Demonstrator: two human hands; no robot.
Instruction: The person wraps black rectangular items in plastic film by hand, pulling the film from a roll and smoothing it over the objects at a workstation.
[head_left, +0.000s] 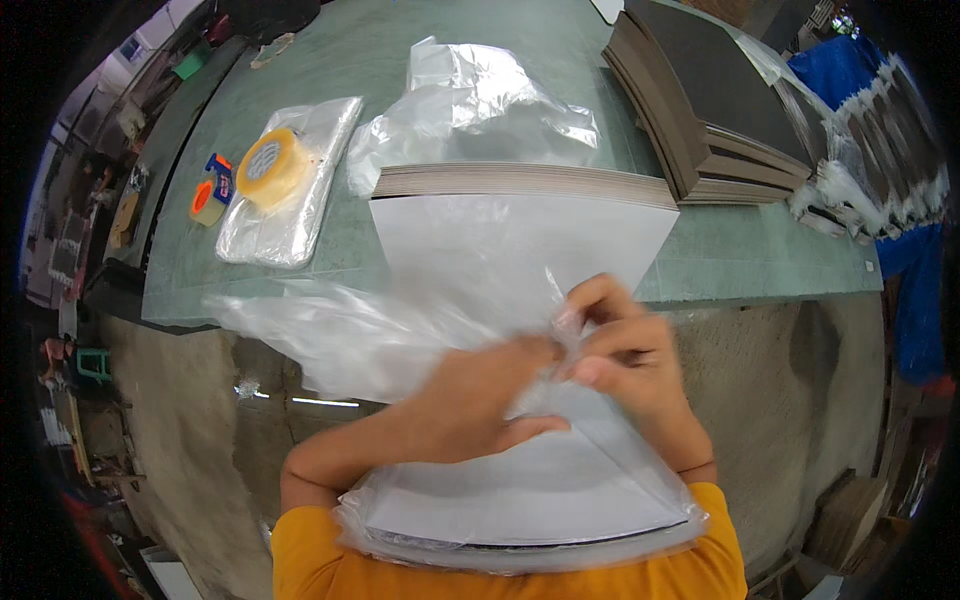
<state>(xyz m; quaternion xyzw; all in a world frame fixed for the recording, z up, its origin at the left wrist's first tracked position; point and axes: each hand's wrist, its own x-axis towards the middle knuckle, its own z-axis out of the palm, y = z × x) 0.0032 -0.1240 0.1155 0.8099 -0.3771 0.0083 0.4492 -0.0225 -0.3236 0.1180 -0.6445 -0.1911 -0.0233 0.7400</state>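
Observation:
A thick stack of white-faced boards [520,225] runs from the green table toward my body, its layered far edge showing. Clear plastic film [600,490] wraps its near end, close to my yellow shirt. My right hand [635,355] pinches a gathered bit of this plastic between thumb and fingers above the stack. Beside it, my left hand [490,395] lies across the film, its fingertips at the same gathered spot; motion blurs them, so their grip is unclear. A loose flap of clear plastic [340,335] spreads out to the left of the stack.
Crumpled plastic film [480,105] lies beyond the stack on the green table [380,50]. At left, a tape roll [272,170] rests on folded plastic bags [290,235], next to a tape dispenser [212,190]. Dark boards [710,90] are piled at the far right.

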